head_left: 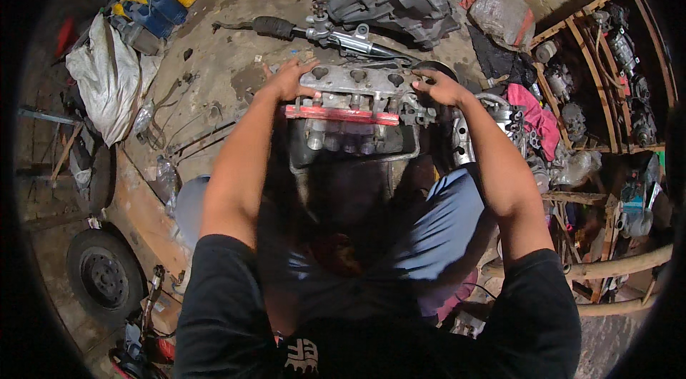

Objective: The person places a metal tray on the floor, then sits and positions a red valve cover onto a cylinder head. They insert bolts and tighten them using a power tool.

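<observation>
Between my knees sits a silver engine part [354, 80] with several round holes along its top. A red bar [341, 115] runs across its near side, with metal pipes curving below it. My left hand [289, 82] grips the left end, fingers spread over the far edge and thumb on the near side. At the opposite end, my right hand [441, 88] holds the corner, its fingers bent and partly hidden. The underside of the engine part lies in dark shadow.
Beyond it lie a steering rack [343, 37] and a grey gearbox housing [389, 4]. Another metal engine part [464, 140] sits by my right knee. A wheel [105, 275] and a white sack [107, 79] are at left. Wooden shelves [597, 72] with parts stand at right.
</observation>
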`<state>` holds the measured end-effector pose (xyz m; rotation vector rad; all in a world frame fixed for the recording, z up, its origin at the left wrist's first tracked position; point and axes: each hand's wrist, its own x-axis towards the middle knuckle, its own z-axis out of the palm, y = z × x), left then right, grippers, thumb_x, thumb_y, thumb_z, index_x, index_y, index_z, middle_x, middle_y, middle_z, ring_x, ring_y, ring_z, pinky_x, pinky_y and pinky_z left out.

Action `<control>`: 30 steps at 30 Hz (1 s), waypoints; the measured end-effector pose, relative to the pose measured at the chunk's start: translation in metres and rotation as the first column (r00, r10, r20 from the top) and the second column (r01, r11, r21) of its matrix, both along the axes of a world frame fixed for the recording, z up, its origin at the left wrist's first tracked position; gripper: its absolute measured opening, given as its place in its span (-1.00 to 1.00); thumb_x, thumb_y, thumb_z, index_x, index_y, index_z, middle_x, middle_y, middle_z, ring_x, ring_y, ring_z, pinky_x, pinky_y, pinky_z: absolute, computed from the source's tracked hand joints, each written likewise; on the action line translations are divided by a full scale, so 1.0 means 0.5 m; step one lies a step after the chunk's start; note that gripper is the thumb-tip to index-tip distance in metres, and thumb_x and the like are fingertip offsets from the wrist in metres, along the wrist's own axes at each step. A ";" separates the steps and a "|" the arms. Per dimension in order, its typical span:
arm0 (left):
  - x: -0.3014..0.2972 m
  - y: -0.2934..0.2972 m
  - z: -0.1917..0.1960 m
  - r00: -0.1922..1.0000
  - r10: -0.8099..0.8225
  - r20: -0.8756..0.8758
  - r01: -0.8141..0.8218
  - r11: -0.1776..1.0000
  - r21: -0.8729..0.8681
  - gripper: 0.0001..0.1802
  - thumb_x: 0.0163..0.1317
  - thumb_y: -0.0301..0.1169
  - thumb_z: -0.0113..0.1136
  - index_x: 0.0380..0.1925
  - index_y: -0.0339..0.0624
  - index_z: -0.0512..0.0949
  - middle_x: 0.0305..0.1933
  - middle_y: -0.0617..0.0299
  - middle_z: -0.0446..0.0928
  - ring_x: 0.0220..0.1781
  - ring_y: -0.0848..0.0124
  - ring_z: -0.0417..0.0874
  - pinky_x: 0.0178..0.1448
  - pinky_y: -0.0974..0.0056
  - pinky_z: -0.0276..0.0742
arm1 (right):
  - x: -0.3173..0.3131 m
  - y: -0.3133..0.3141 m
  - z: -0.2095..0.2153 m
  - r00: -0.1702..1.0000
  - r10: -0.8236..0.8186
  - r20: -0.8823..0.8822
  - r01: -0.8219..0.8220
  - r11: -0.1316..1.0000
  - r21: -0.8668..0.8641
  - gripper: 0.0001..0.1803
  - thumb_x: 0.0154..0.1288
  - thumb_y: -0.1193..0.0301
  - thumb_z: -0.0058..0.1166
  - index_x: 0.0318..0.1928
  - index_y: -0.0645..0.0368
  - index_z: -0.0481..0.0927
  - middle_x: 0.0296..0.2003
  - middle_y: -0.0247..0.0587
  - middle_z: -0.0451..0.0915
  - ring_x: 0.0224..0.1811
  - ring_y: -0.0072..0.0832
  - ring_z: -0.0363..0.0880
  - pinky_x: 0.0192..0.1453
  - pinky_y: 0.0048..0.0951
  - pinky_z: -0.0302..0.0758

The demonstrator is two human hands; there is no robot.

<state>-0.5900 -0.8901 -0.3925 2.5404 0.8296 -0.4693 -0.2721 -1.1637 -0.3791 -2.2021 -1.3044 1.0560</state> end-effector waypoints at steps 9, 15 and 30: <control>0.020 0.054 -0.069 0.998 -0.019 0.057 0.017 0.999 0.036 0.10 -0.14 0.40 0.38 0.48 0.57 0.22 0.66 0.20 0.00 0.67 0.07 -0.03 0.48 -0.66 -0.24 | -0.011 0.017 -0.040 0.995 0.009 0.103 -0.006 1.000 -0.024 -0.22 0.42 -0.05 0.10 0.49 0.07 0.29 0.47 0.07 0.27 0.53 -0.03 0.22 0.57 -0.18 0.18; 0.062 0.049 -0.032 0.994 0.043 0.099 -0.043 0.999 0.000 0.01 -0.13 0.39 0.40 0.39 0.41 0.41 0.51 0.14 0.32 0.56 0.05 0.26 0.54 -0.52 -0.18 | 0.022 0.022 -0.098 0.994 -0.058 0.091 0.064 0.996 -0.065 -0.18 0.38 -0.10 0.13 0.50 0.03 0.28 0.41 0.12 0.35 0.47 -0.01 0.31 0.51 -0.16 0.25; 0.026 -0.011 -0.057 0.844 0.180 0.504 -0.306 0.935 0.178 -0.24 0.06 0.28 0.35 0.19 0.14 0.63 0.35 0.05 0.49 0.45 0.02 0.38 0.53 -0.21 0.15 | 0.039 0.030 -0.119 0.935 0.051 0.350 -0.010 0.993 -0.116 -0.24 0.43 -0.21 -0.05 0.53 -0.28 0.21 0.28 0.15 0.50 0.36 0.12 0.42 0.43 -0.03 0.35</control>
